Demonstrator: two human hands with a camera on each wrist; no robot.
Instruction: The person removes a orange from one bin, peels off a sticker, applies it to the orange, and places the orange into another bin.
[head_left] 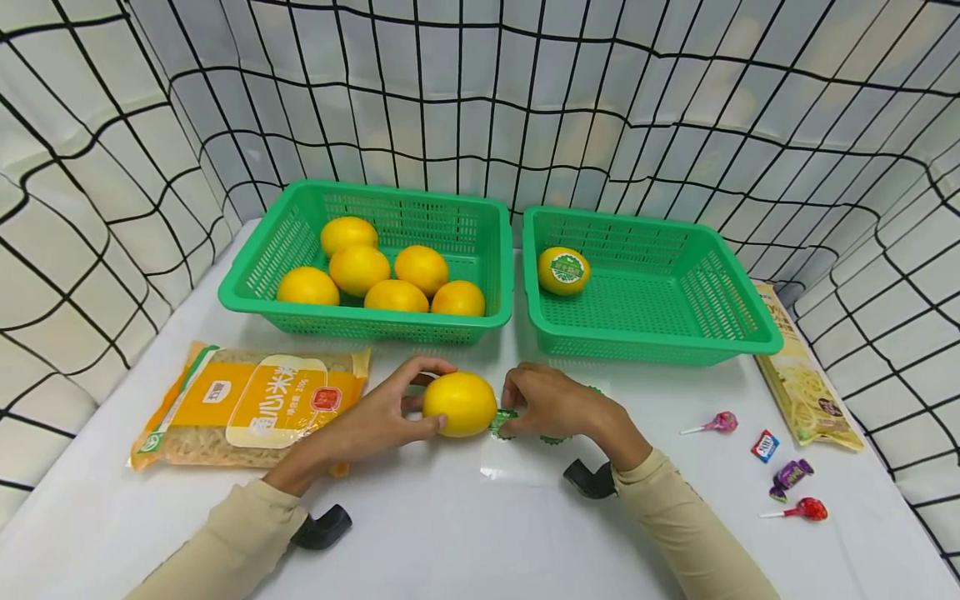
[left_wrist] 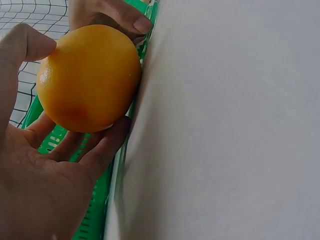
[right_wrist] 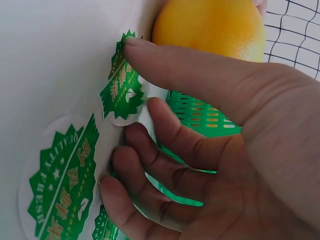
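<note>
Left hand (head_left: 382, 412) curls around a yellow orange (head_left: 460, 404), thumb behind it and fingers in front, holding it on the white bench (head_left: 420, 533); its slightly longer axis runs left to right. Right hand (head_left: 551, 404), just right of the fruit, pinches a green sticker (head_left: 504, 419) between thumb and forefinger, peeling it up from a sticker sheet (head_left: 525, 458), its face towards the orange. Beyond stand two green baskets: the left basket (head_left: 247, 292) holds six oranges, the right basket (head_left: 750, 329) one labelled orange (head_left: 563, 271).
</note>
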